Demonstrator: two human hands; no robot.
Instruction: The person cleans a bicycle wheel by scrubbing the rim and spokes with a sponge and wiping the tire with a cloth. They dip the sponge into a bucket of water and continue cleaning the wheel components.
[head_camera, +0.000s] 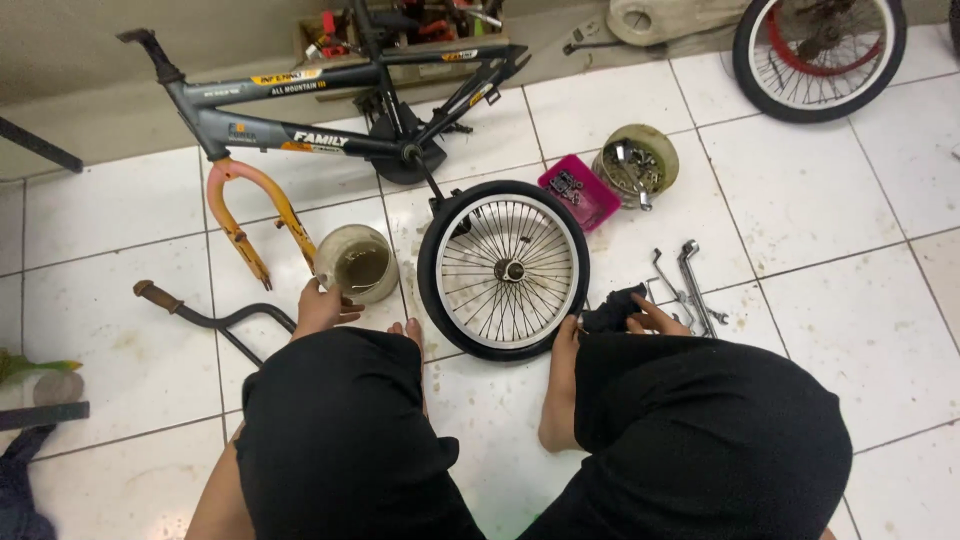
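Note:
I squat on a white tiled floor with a small bicycle wheel (505, 268) lying flat between my feet. My left hand (322, 308) rests at the rim of a round tub (358, 263) that holds murky liquid. A dark rag (612, 308) is gripped in my right hand (648, 317), just right of the wheel and beside a few wrenches (688, 280). A grey bicycle frame (330, 110) with an orange fork (250, 210) lies beyond the wheel.
A pink tray (580, 192) and a round tin (636, 162) hold small metal parts. A second wheel (818, 55) with a red rim lies at the far right. Handlebars (215, 318) lie at my left knee. A tool crate (420, 25) stands by the wall.

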